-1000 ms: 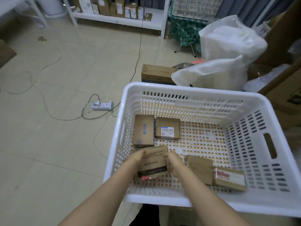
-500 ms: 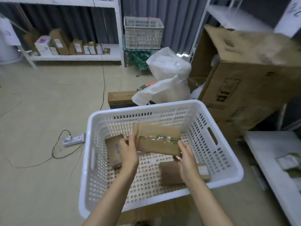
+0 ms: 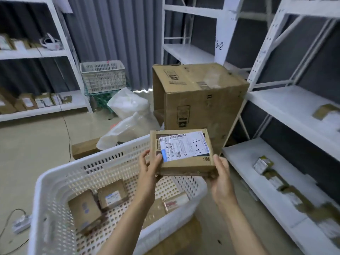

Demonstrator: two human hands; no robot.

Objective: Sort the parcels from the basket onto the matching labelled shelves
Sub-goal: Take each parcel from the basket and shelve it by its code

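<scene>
Holding a flat brown parcel [image 3: 182, 155] just above the far right corner of the white perforated basket [image 3: 92, 157], both hands meet at the centre of the frame; the left grip [image 3: 150, 168] pinches the parcel's left edge, thumb pressed on top at the edge of the label and fingers curled beneath, while the right grip [image 3: 221, 178] clasps the lower right corner, thumb lying up the right side. The parcel is tilted with its top face toward the camera, and its white shipping label [image 3: 184, 145] carries barcodes and a handwritten "4-3". Inside the basket, at lower left, two small brown parcels [image 3: 84, 210] [image 3: 112, 196] lie side by side on the perforated bottom, and another with a red-marked label [image 3: 175, 201] lies near the right wall, partly hidden by the left forearm. Behind the held parcel stands a large worn cardboard box [image 3: 198, 100], with white plastic bags [image 3: 128, 105] to its left on the floor. White shelving [image 3: 287, 102] fills the right side of the frame, with small parcels [image 3: 262, 164] on its lowest shelf, and an upright panel at upper centre reads "3-2" [image 3: 219, 46]. More shelves with parcels [image 3: 46, 107] stand at the left, a grey crate [image 3: 103, 77] beside them, and a power strip [image 3: 21, 223] lies at the lower left edge
</scene>
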